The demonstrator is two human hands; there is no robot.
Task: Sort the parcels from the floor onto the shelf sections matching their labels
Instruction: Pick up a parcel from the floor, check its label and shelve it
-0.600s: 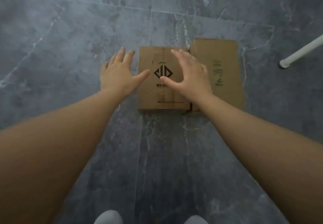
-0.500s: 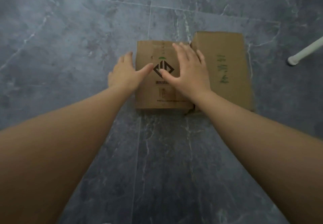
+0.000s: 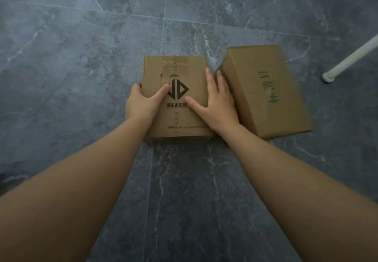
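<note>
You are looking down at a dark grey marbled tile floor (image 3: 81, 77) with pale grout lines. Two cardboard parcels lie on it side by side: a logo-printed box (image 3: 184, 73) and, just to its right, a box with green handwriting (image 3: 266, 90). White tube legs (image 3: 347, 59) stand at the right.

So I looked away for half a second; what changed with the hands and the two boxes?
Both hands closed in: left hand now clasps the left edge of the brown cardboard box with the diamond logo, right hand its right edge. The plain cardboard box with green writing stayed beside it on the floor.
</note>
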